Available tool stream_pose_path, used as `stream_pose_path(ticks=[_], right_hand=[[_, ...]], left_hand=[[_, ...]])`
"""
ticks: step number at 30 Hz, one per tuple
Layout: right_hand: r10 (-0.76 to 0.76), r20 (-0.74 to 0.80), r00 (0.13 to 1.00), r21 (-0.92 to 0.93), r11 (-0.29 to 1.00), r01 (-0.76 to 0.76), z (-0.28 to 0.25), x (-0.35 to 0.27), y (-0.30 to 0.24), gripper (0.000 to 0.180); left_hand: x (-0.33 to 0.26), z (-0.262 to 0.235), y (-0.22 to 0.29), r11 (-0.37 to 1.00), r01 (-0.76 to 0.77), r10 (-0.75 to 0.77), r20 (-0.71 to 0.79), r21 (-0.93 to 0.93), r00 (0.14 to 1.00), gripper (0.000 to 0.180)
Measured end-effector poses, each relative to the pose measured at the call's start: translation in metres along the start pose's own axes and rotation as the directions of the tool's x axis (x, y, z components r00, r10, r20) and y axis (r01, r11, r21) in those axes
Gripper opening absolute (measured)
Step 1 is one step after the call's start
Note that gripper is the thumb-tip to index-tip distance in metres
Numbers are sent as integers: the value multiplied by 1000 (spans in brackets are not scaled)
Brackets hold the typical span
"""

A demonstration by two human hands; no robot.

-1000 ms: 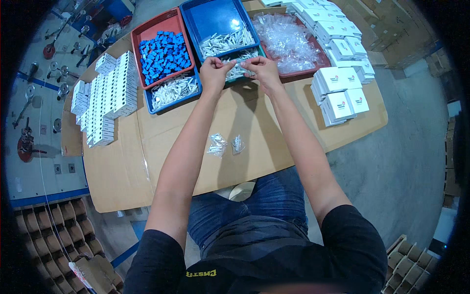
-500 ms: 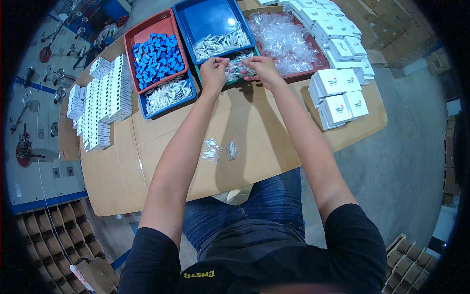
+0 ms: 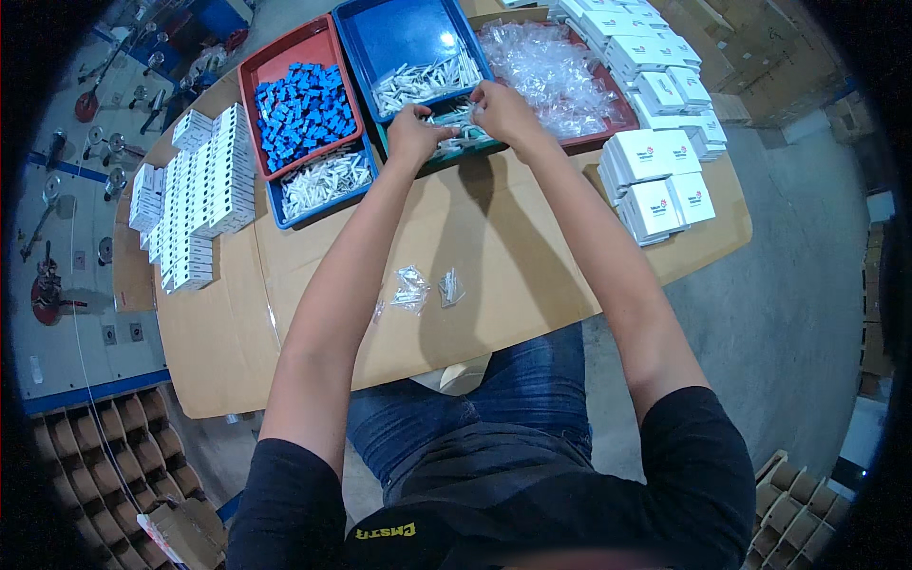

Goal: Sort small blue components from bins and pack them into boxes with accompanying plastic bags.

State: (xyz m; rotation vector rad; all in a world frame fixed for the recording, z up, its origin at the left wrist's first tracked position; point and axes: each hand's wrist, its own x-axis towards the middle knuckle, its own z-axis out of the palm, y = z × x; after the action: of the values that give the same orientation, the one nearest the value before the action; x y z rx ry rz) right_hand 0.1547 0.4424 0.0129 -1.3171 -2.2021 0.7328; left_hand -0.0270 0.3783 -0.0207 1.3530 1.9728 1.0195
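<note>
My left hand (image 3: 415,135) is over the green tray (image 3: 465,150), its thumb stretched away from the fingers, with nothing visible between them. Opposite it, my right hand (image 3: 505,114) reaches down at the tray's right side with fingers bent together; whatever is at its fingertips is hidden. Small pale pieces (image 3: 456,117) lie in that tray below both hands. On the cardboard tabletop, nearer to me, rest two clear bags of slim pieces, a left bag (image 3: 410,289) and a right bag (image 3: 450,288). A bit of clear plastic (image 3: 378,311) shows beside my left forearm.
A red tray (image 3: 249,95) of blue clips sits over a blue tray (image 3: 279,211) of white plugs. Another blue tray (image 3: 404,33) holds pale plugs. Clear bags (image 3: 551,81) fill a red tray at right. White boxes stand in stacks at left (image 3: 204,190) and right (image 3: 655,180).
The clear bag held between both hands is no longer in them. My hands have moved apart slightly, the right one up and left. Clear plastic now shows beside my left forearm.
</note>
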Motion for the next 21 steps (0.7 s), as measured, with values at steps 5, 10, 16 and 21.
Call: stream_pose_path(ticks=[5,10,16,21], right_hand=[[-61,25,998,-90,994,63,-9,14,5,19],[-141,-152,978,-219,970,106,-7,8,-3,16],[-101,-175,979,-243,969,56,-18,1,-10,15],[-122,-217,968,-221,972,73,-18,3,-16,19]], left_hand=[[11,-4,16,999,-6,3,78,50,997,44],[16,-6,5,981,-185,181,78,52,980,32],[8,-11,27,932,-326,320,62,157,946,26],[18,-22,22,853,-441,441,66,280,895,25]])
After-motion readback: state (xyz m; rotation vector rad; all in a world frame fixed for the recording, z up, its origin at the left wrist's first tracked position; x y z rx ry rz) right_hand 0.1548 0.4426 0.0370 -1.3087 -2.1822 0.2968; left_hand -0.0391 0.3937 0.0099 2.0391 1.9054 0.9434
